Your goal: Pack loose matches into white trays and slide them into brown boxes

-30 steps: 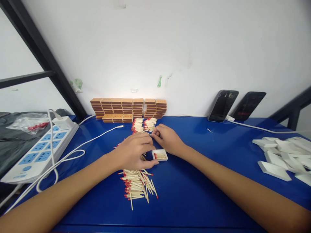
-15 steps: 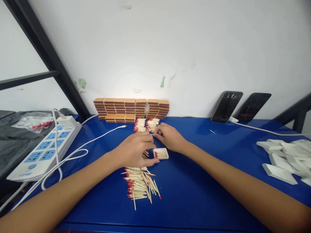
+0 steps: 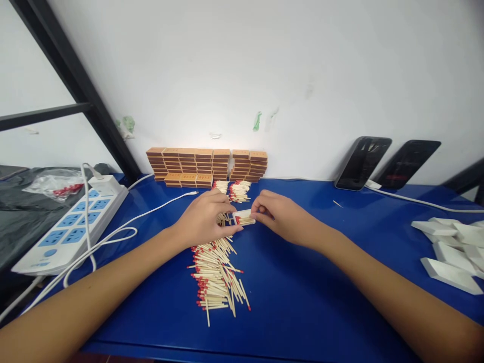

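A small white matchbox tray (image 3: 247, 214) with several red-headed matches (image 3: 245, 220) in it lies slightly tilted between my hands. My left hand (image 3: 206, 214) holds its left end, fingertips at the far corner and thumb along the near edge. At the right end, the thumb and fingers of my right hand (image 3: 278, 214) are closed on the tray; whether they also hold a match is hidden. A loose heap of matches (image 3: 217, 277) spreads toward me, partly under my left hand. Two bundles of matches (image 3: 239, 191) lie just beyond my hands.
Stacked brown matchboxes (image 3: 181, 164) stand against the wall. At left are a power strip (image 3: 71, 227) and white cable (image 3: 124, 232). Several white trays (image 3: 449, 275) are piled at right. Two phones (image 3: 363, 164) lean on the wall. A single match (image 3: 338, 203) lies on the blue table (image 3: 302, 302).
The tray has shifted away from me and a little left, and now sits tilted. My right hand has come from the match bundles to the tray's right end.
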A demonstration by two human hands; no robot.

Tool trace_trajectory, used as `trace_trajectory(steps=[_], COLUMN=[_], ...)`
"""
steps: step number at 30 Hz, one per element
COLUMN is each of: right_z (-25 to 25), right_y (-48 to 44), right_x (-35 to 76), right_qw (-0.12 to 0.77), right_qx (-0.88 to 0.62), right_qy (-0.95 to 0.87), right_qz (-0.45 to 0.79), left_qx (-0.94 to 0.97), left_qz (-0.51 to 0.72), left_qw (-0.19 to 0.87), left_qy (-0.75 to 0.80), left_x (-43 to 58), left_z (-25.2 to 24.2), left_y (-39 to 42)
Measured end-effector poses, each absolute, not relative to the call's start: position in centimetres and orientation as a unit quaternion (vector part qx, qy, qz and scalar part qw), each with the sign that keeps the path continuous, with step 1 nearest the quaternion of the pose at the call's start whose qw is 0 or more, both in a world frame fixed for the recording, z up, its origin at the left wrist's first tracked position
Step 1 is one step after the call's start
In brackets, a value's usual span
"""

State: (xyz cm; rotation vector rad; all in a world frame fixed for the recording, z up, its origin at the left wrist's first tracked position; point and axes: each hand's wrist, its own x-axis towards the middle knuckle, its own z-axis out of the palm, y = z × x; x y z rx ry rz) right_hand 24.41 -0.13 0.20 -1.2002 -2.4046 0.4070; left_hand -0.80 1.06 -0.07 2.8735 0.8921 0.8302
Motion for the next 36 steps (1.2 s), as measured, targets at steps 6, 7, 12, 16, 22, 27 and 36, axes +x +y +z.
trace_trajectory(steps=[6,7,12,16,22,27,36], right_z=[-0.7,-0.8,-1.2,-2.1,-2.3,-2.2,-2.0], right_y=[0.4,0.9,3.8,4.6,3.9,3.5,2.9], right_x=[23.7,23.7,23.4,22.9,23.1,24.0,24.7], right_qw=[0.247,0.267,0.319,0.277,0.24,0.209,0.178], right_qx=[-0.401,-0.409,-0.487,-0.503,-0.502,-0.505,-0.519], right_qy=[-0.862,-0.851,-0.8,-0.81,-0.822,-0.831,-0.831], right_qz=[0.185,0.192,0.144,0.12,0.121,0.103,0.09], left_qx=[0.928,0.929,0.931,0.934,0.933,0.933,0.934], left_qz=[0.256,0.255,0.25,0.244,0.243,0.242,0.241], left_qw=[0.016,0.018,0.024,0.021,0.018,0.012,0.009], left_qy=[0.27,0.269,0.264,0.261,0.264,0.264,0.265], left_x=[-0.6,-0.6,-0.8,-0.8,-0.8,-0.8,-0.8], left_z=[0.0,0.0,-0.1,0.0,0.0,0.0,-0.1], left_y=[0.8,0.7,0.7,0.7,0.7,0.7,0.9])
